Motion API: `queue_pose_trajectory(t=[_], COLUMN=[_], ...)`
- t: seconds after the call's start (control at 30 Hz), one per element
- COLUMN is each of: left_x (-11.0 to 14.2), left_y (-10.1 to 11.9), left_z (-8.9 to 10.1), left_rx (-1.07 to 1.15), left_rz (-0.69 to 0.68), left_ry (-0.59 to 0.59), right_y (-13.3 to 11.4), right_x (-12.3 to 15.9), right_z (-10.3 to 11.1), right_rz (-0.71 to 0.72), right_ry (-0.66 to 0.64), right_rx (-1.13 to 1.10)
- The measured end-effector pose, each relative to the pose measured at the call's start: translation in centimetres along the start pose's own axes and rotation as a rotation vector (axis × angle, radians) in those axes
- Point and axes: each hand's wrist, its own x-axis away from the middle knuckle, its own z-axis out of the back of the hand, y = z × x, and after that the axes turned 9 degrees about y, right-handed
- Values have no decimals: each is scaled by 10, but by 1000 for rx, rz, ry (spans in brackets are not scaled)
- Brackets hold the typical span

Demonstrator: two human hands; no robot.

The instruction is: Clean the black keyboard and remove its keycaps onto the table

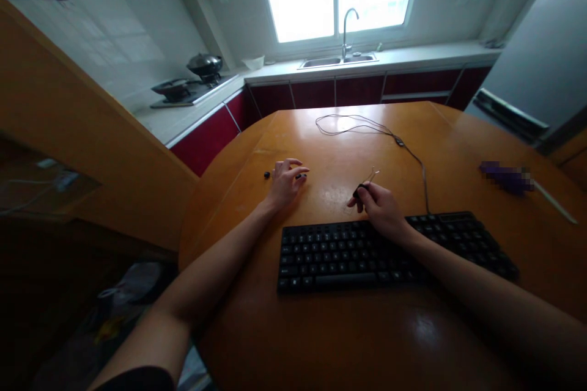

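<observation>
My left hand (287, 183) is over the table left of centre, its fingers apart and curved. Under its fingertips shows a small black keycap (300, 176); I cannot tell whether they touch it. Another small black keycap (266, 175) lies just left of this hand. In my right hand (378, 208) is a wire keycap puller (362, 189), its black grip pinched between thumb and fingers and its thin wire loops sticking out. Beneath the right wrist lies a black keyboard (339, 256), flat on the wooden table and partly covered by the forearm.
The keyboard's cable (422, 165) runs back over the round table (238, 201) and ends in loops. A purple object (507, 177), blurred, is at the right. Beyond are a sink (323, 62), a stove (197, 91) and a wooden partition (92, 98) at the left.
</observation>
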Motion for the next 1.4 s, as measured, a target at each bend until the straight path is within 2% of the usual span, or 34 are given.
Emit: queue_pose_trajectory(t=[0.1,0.17,0.27,0.33,0.53,0.73,0.8,0.97,1.2,1.3,1.4], left_x=[3,9,19,24,26,26,26,29,28,28,27], left_y=[27,49,78,89,91,91,92,94,95,95,99], left_z=[6,8,9,8,5,6,6,4,5,6,12], left_rx=[151,262,389,440,458,462,458,462,456,440,414], left_rz=[-65,-138,-226,-243,-207,-215,-226,-227,-239,-250,-306], left_ry=[-43,-132,-272,-327,-334,-334,-352,-399,-414,-378,-284], right_y=[-2,-6,-16,-23,-22,-12,-12,-12,-4,-2,-7], right_x=[-3,-5,-8,-8,6,13,14,16,6,4,8], right_z=[2,5,12,17,23,21,19,15,12,13,14], right_rz=[29,53,129,190,236,465,425,143,-30,-24,39], right_ry=[70,75,-59,-165,-256,-369,-329,-173,-83,-21,28], right_rx=[18,33,112,181,304,413,440,351,178,130,123])
